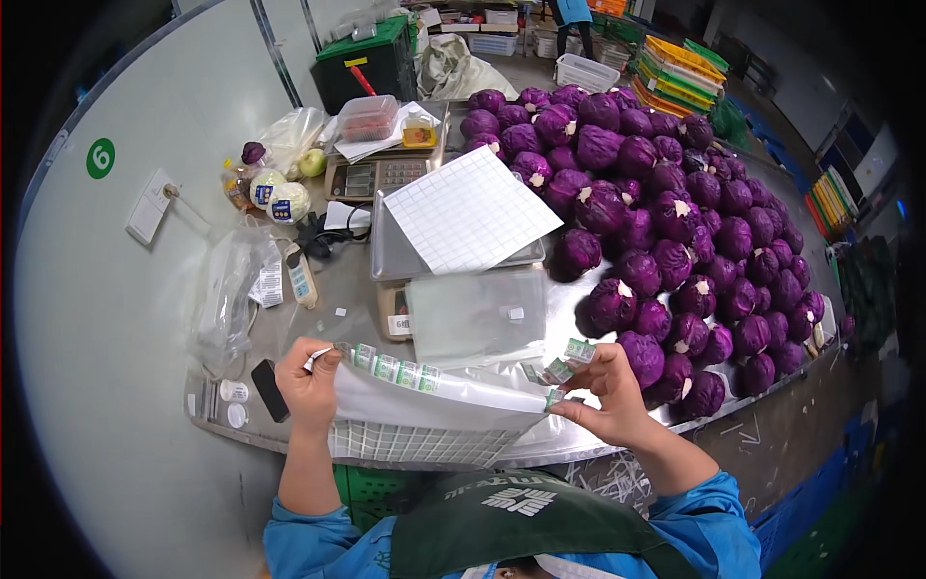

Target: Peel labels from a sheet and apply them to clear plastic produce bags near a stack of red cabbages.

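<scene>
My left hand (311, 376) grips the left end of a white sticker backing sheet (434, 402). A row of small green-and-white labels (396, 373) runs along its upper edge. At the right corner, my right hand (606, 394) pinches a label between thumb and finger, touching the sheet there. More green labels (579, 350) cling to the raised fingertips of that hand. Below the sheet, a white-and-grey grid (427, 441) shows, probably more backing sheet. Beyond my hands lies a stack of clear plastic film (477, 315) with a small white label on it.
Red cabbages (673, 260) are heaped across the right of the metal table. A gridded white sheet (474, 210) rests on a scale tray (391, 250). Wrapped pale cabbages (289, 203), a power strip (300, 275) and a phone-like black object (270, 389) lie left. Another person (574, 22) stands far back.
</scene>
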A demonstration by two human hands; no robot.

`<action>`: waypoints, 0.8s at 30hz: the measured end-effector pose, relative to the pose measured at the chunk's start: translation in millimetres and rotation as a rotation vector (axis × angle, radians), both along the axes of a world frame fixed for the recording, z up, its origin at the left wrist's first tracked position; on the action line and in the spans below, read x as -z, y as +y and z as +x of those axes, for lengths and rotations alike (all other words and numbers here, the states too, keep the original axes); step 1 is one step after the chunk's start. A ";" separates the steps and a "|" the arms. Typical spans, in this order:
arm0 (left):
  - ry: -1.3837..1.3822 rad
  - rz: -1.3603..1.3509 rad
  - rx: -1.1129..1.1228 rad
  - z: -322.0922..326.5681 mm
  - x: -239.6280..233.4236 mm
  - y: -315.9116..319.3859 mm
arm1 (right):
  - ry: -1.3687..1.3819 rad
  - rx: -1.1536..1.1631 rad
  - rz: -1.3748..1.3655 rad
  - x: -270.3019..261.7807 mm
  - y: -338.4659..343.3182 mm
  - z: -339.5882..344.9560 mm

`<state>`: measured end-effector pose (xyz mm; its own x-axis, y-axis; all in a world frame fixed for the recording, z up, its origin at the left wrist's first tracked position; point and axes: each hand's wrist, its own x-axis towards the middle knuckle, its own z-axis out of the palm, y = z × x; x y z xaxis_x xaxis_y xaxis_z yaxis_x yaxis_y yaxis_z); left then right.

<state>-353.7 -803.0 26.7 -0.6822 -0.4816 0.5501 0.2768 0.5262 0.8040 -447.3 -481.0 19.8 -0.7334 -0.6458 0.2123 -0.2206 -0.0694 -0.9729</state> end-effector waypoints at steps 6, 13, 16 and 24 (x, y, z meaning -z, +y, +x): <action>-0.137 -0.097 -0.138 -0.5 -1.3 -13.7 | -0.066 0.093 -0.169 15.4 0.1 3.1; 0.460 -1.010 -0.559 59.0 -32.9 -68.8 | -0.377 0.338 -0.079 113.5 14.7 -25.6; 0.360 -1.057 -0.256 70.4 4.0 -63.6 | -0.469 0.362 0.227 180.4 31.6 -15.6; -0.535 -0.539 0.473 46.0 185.5 30.8 | -0.206 0.226 0.752 249.7 12.9 -11.2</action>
